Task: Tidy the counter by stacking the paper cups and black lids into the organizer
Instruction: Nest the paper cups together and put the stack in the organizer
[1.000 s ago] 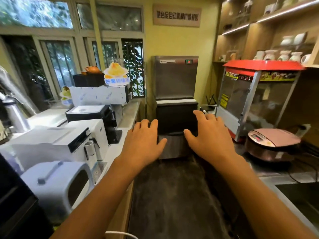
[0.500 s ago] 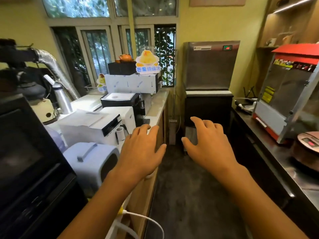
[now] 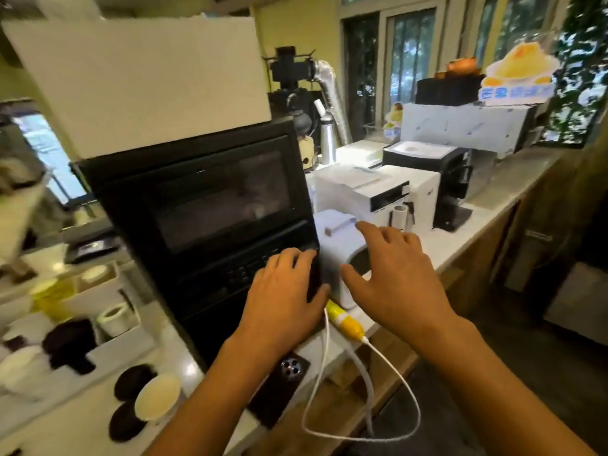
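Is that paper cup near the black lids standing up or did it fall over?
Standing up. The cup shows its round open mouth facing upward, beside two black lids lying flat on the counter.

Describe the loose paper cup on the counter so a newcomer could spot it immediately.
Start at the big black oven and drop to the white counter at lower left. The paper cup stands there open, with a cream inside, flanked by two flat black lids.
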`<state>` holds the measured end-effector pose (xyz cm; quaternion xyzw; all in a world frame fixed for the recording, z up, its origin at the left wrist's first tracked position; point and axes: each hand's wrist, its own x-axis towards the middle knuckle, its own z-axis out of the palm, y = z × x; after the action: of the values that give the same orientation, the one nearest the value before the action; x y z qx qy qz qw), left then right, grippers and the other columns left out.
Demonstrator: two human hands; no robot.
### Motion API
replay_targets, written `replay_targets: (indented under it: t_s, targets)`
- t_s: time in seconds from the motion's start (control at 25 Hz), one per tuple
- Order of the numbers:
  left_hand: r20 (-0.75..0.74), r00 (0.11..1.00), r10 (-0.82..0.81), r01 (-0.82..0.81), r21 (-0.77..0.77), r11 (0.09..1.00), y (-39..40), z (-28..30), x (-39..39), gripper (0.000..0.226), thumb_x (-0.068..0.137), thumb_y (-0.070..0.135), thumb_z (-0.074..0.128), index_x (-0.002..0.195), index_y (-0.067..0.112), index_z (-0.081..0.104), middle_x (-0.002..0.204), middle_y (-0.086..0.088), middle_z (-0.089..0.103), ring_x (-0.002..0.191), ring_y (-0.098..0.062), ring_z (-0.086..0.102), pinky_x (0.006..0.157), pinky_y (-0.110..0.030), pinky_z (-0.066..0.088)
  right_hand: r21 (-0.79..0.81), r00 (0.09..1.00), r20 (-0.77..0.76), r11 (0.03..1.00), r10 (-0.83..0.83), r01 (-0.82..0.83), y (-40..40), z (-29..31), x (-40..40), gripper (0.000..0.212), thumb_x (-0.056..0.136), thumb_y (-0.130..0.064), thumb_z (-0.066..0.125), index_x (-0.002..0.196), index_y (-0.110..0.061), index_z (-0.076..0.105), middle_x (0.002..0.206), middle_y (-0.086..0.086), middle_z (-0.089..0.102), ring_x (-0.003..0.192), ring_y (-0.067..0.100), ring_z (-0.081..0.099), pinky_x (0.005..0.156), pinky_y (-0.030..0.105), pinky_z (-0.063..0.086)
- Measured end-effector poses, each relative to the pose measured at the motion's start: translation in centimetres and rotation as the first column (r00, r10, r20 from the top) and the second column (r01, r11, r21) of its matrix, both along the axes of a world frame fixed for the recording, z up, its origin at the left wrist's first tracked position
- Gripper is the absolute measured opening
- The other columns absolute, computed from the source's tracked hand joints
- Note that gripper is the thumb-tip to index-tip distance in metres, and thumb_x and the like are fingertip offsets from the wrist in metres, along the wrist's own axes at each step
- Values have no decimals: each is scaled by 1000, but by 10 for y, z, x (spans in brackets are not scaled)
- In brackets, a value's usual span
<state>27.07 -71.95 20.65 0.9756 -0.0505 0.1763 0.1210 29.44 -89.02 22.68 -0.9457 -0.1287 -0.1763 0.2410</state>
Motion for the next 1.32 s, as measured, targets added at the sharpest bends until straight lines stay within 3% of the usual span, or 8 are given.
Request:
replay_targets:
  t_s: [0.24,0.52,0.92,1.32]
  targets:
    - [-59,913,403,-403,9,915,124,-14,-103,64,95,53,54,150,26,35,149,-1,46,136,-24,42,109,-42,42,2,943,-8,943,334,-334,125,-2,-45,69,90,-53,56,149,-28,31,145,7,48,134,34,40,103,50,43]
    - [-51,783,621,-623,-63,780,255,-20,-225,63,94,53,56,149,29,36,153,0,43,139,-23,39,110,-42,42,-16,831,-4,831,557,-557,282,-7,-120,68,90,-55,58,148,-31,31,149,4,46,137,32,38,106,50,42]
    - [-116,683,721,-730,-155,666,423,-51,-367,66,94,48,62,151,26,36,153,1,42,136,-21,42,107,-40,44,-100,776,-63,769,628,-631,459,-23,-210,73,89,-55,61,151,-34,27,153,1,43,140,30,35,110,50,38]
    - [-148,656,740,-755,-123,644,500,-72,-373,64,94,49,61,150,29,36,153,2,43,138,-20,40,108,-39,42,-91,775,-104,770,624,-632,533,-49,-202,71,88,-55,63,147,-32,32,147,2,49,134,30,41,107,49,41]
